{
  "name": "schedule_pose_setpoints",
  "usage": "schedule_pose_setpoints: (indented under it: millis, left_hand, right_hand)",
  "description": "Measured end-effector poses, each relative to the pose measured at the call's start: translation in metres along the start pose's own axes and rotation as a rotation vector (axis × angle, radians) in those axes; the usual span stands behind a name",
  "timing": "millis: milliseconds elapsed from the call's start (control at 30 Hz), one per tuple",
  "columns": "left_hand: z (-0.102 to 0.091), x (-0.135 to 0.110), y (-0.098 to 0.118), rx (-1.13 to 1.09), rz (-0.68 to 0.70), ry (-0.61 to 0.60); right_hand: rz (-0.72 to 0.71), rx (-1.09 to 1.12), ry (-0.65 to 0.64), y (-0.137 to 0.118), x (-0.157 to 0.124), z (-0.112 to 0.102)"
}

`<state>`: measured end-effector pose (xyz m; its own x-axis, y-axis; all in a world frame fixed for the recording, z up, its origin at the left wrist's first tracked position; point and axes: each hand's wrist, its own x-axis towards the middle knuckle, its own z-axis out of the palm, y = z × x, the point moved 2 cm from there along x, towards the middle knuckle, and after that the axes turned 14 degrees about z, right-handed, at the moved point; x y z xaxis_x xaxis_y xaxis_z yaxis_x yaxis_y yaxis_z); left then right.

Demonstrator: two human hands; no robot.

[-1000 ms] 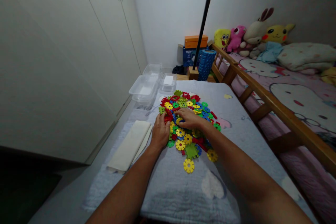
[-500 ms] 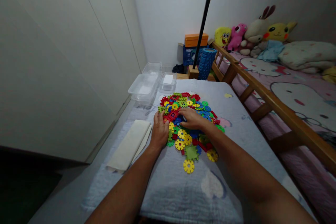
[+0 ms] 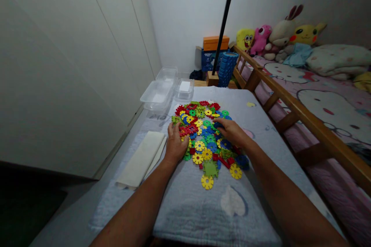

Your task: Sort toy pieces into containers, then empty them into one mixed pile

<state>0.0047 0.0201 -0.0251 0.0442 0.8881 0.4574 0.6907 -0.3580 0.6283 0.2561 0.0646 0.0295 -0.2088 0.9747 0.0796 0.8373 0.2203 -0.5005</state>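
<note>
A pile of flat plastic gear-shaped pieces (image 3: 203, 127), red, yellow, green and blue, is spread on a pale blue quilted blanket (image 3: 203, 204). My left hand (image 3: 176, 142) lies flat on the pile's left edge, fingers stretched out over red and green pieces. My right hand (image 3: 233, 133) rests palm down on the right side of the pile, fingers spread over blue and green pieces. Neither hand is lifting a piece. A lone yellow gear (image 3: 206, 181) lies nearest me, below a green square piece (image 3: 210, 168).
A folded cream cloth (image 3: 142, 158) lies left of the pile. Clear plastic containers (image 3: 158, 96) stand at the blanket's far left corner. A wooden bed rail (image 3: 301, 117) runs along the right, with plush toys (image 3: 278, 32) behind. White wardrobe doors (image 3: 72, 65) line the left. A black pole (image 3: 223, 23) stands behind.
My right hand slid from the pile's middle to its right side, uncovering blue and green pieces. My left hand stayed on the left edge, shifting slightly.
</note>
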Motion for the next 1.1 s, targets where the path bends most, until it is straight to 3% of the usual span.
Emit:
schedule_pose_setpoints:
  millis: [133, 267, 467, 600, 733, 833, 933, 1100]
  left_hand:
    - [0.005, 0.002, 0.005, -0.03, 0.009, -0.032]
    - [0.016, 0.005, 0.019, -0.084, 0.056, -0.093]
    - [0.024, 0.027, 0.042, -0.108, 0.292, -0.126]
    - [0.018, 0.055, 0.041, 0.009, 0.396, -0.135]
    - [0.017, 0.082, 0.023, 0.24, 0.294, -0.181]
    - [0.023, 0.092, 0.006, 0.342, 0.164, -0.295]
    - [0.032, 0.096, -0.002, 0.378, 0.12, -0.375]
    - [0.041, 0.097, 0.006, 0.379, 0.155, -0.406]
  right_hand:
    - [0.11, 0.067, 0.061, 0.018, -0.01, -0.014]
    - [0.066, 0.169, 0.127, 0.02, -0.013, -0.01]
    - [0.202, 0.398, 0.249, 0.029, -0.015, -0.014]
    - [0.229, 0.367, 0.299, 0.041, -0.018, -0.017]
    - [0.142, 0.139, 0.211, 0.045, -0.021, -0.009]
    - [0.136, 0.0, 0.143, 0.044, -0.022, 0.0]
    - [0.123, 0.002, 0.13, 0.041, -0.022, 0.005]
    - [0.087, 0.135, 0.177, 0.026, -0.016, 0.003]
